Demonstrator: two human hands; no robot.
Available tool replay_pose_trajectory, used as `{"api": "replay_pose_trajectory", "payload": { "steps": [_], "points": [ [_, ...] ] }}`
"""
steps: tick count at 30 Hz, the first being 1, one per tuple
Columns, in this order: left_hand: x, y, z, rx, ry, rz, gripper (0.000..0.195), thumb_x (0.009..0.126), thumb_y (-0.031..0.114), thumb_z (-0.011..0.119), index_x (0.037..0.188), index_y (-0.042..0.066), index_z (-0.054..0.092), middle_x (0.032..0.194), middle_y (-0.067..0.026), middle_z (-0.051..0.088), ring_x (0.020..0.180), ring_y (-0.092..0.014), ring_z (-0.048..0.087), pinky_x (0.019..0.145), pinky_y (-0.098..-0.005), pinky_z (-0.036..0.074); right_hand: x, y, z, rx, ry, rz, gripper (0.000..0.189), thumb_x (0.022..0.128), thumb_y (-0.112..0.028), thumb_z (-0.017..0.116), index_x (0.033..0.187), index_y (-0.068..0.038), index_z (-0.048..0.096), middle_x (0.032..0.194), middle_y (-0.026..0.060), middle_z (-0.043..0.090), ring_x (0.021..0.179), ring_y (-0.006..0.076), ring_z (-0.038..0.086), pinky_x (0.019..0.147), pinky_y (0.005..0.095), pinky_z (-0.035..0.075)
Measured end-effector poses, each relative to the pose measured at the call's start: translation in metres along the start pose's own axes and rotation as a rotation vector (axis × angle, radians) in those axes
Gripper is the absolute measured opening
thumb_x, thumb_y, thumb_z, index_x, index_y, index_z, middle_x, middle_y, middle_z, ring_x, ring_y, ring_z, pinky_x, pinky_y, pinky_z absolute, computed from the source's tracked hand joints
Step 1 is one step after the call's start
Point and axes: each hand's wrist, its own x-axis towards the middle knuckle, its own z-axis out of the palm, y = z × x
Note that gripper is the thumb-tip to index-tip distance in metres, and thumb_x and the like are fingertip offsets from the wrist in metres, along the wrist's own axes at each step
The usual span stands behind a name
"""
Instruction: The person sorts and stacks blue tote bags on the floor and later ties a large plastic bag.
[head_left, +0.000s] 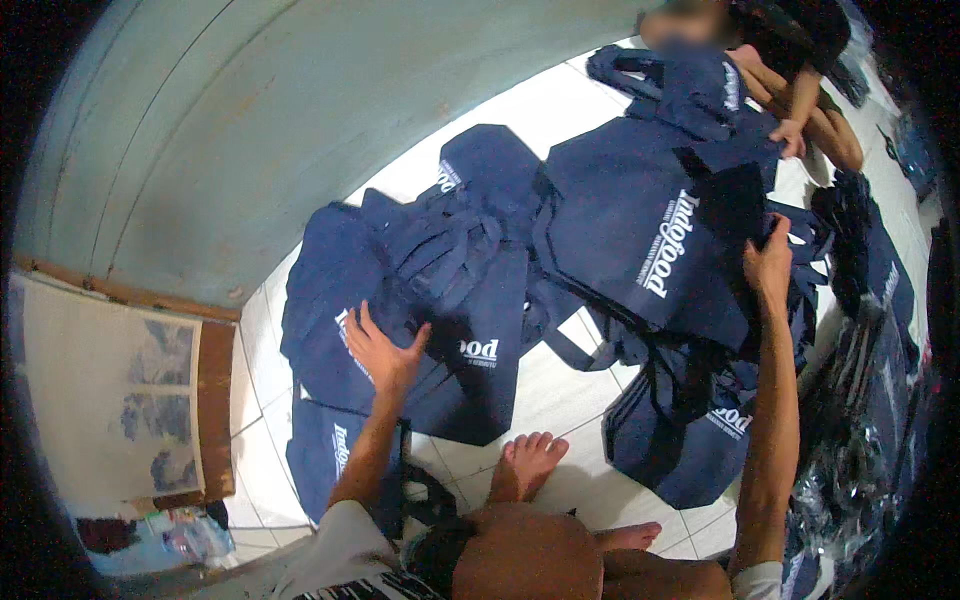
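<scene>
Navy fabric bags with white printed writing are spread in overlapping heaps on the tiled floor. My left hand (386, 356) has its fingers spread over a navy bag (330, 262) at the left; whether it touches the cloth I cannot tell. My right hand (771, 255) is closed on the edge of a large printed bag (622, 217), whose strap runs along its lower side. Another folded bag (675, 465) lies below that one, and one more bag (315, 442) lies under my left forearm.
A person (795, 112) sits at the upper right, one hand by the bags. Clear plastic wrapping (847, 465) covers dark items at the right. A pale wall (225, 135) borders the upper left, with a wood-edged panel (214, 405) below. My bare foot (529, 465) rests on the tiles.
</scene>
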Motion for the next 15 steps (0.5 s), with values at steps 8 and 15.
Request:
{"api": "replay_pose_trajectory", "payload": {
  "steps": [8, 15],
  "points": [
    [-0.083, -0.022, 0.018, -0.177, -0.235, -0.042, 0.124, 0.072, 0.054, 0.089, 0.155, -0.009, 0.022, 0.157, -0.0363, 0.028, 0.147, -0.05, 0.028, 0.121, -0.0554, 0.025, -0.112, -0.122, -0.035, -0.163, 0.405, -0.426, 0.077, 0.08, -0.017, 0.08, 0.147, -0.004, 0.044, 0.141, 0.0255, 0.051, 0.132, 0.0433, 0.047, 0.113, 0.0499, 0.037],
    [-0.059, -0.03, 0.05, -0.283, -0.36, 0.054, 0.087, 0.085, 0.025, 0.08, 0.153, -0.004, 0.035, 0.153, -0.0327, 0.041, 0.142, -0.052, 0.039, 0.119, -0.0487, 0.035, -0.198, -0.133, 0.006, 0.18, -0.054, -0.47, 0.063, 0.081, -0.01, 0.076, 0.138, -0.001, 0.052, 0.14, 0.0245, 0.049, 0.13, 0.0434, 0.047, 0.111, 0.0501, 0.038]
  ]
}}
